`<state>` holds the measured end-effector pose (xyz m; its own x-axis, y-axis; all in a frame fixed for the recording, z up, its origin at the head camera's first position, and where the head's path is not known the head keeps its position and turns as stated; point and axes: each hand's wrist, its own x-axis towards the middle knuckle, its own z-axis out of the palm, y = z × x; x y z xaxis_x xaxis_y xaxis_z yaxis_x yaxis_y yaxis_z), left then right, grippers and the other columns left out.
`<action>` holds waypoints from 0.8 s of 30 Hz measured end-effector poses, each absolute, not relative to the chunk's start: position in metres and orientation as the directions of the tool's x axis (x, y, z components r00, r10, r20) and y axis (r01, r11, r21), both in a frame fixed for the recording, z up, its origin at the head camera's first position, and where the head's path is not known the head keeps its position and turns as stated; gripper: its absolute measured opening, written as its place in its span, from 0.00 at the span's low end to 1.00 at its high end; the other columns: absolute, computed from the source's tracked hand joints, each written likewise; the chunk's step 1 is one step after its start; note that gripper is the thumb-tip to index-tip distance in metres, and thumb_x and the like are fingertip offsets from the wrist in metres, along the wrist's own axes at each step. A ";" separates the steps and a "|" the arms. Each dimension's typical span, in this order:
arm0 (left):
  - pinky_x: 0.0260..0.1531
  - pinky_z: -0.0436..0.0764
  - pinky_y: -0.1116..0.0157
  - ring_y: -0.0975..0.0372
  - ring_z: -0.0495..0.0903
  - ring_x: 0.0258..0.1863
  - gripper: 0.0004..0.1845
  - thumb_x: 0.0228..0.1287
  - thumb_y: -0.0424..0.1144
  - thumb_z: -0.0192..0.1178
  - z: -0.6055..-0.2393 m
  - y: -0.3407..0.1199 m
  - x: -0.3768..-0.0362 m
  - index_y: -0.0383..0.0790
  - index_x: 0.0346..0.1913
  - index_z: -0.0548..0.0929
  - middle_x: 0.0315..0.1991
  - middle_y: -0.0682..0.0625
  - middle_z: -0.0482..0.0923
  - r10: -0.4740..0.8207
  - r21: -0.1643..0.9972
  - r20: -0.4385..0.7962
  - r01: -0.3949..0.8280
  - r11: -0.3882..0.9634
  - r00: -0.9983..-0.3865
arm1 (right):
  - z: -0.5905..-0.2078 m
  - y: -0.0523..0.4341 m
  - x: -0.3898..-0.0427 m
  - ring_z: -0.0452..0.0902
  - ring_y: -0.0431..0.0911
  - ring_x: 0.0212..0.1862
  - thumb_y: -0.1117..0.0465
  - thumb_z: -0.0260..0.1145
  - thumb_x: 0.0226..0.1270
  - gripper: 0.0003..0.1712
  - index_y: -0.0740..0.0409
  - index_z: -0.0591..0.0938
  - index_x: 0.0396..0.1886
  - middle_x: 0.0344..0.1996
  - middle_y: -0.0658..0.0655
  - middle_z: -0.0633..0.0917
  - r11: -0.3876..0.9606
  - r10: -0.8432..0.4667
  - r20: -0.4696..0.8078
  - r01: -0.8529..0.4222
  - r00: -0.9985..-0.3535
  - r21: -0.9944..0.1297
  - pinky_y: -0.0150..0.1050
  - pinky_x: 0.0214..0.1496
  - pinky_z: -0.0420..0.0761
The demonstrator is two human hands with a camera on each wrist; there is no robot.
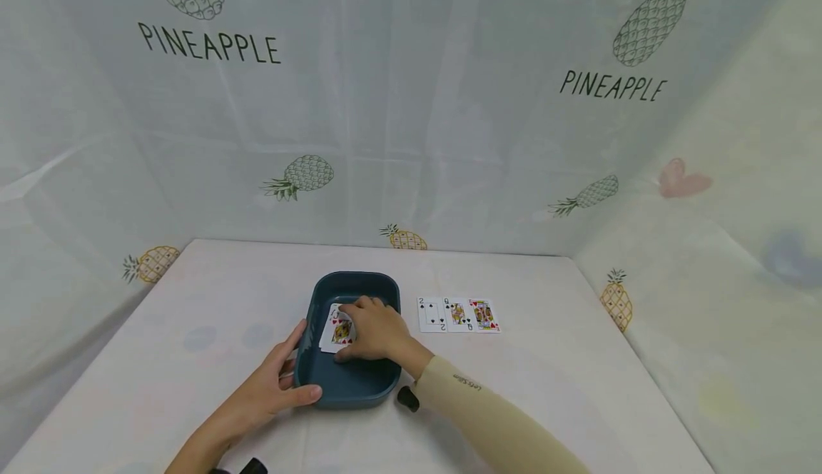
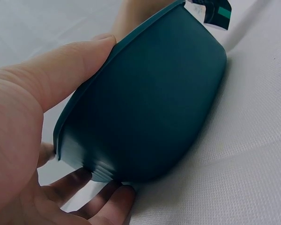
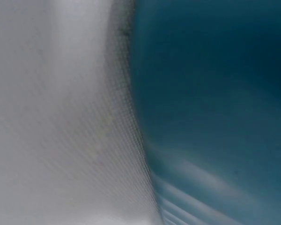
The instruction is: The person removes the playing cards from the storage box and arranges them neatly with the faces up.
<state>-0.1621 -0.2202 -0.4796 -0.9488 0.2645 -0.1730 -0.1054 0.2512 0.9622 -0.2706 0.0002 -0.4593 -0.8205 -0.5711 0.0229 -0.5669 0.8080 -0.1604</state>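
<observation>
My left hand [image 1: 272,381] steadies the dark teal tray [image 1: 359,388], which sits on the tabletop [image 1: 193,331] about midway between its left and right edges, toward the near edge. The thumb lies along the tray's near rim and the fingers curl against its left wall, so this grip is wrapped on the tray. My right hand [image 1: 375,329] reaches into the tray and rests on a small stack of playing cards [image 1: 338,331], fingers curled down over them; the grip is narrow, on the cards, though I cannot tell whether the whole stack is pinched or only the top card.

To do this well, I judge I should keep the left hand firm so the tray does not slide, and work the right fingertips under the card edges against the tray floor instead of dragging them up the wall.

Three cards [image 1: 459,315] lie face up in a row on the tabletop, just right of the tray, toward the far right corner.

The head view alone shows both hands, the cards and the row. The left wrist view shows the tray's outer wall [image 2: 150,108] with my thumb [image 2: 70,70] on the rim and fingers below, which the head view only hints at. The right wrist view is blurred: only teal wall and white cloth.
</observation>
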 end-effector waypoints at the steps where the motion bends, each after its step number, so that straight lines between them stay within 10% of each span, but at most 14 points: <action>1: 0.63 0.83 0.56 0.34 0.60 0.79 0.59 0.68 0.45 0.74 -0.479 -0.220 -0.162 0.61 0.88 0.40 0.83 0.32 0.39 0.264 0.962 -0.174 -0.106 0.251 -0.949 | -0.459 0.000 -0.270 0.77 0.48 0.64 0.31 0.80 0.56 0.51 0.43 0.76 0.77 0.66 0.51 0.81 0.811 -0.569 0.020 -0.564 -0.822 -0.156 0.47 0.68 0.79; 24: 0.61 0.84 0.59 0.37 0.64 0.77 0.59 0.67 0.44 0.75 -0.480 -0.219 -0.163 0.60 0.88 0.41 0.83 0.33 0.40 0.253 0.962 -0.176 -0.111 0.250 -0.951 | -0.458 0.001 -0.273 0.76 0.44 0.52 0.34 0.84 0.52 0.50 0.43 0.80 0.74 0.62 0.51 0.79 0.794 -0.586 0.029 -0.582 -0.809 -0.176 0.37 0.54 0.81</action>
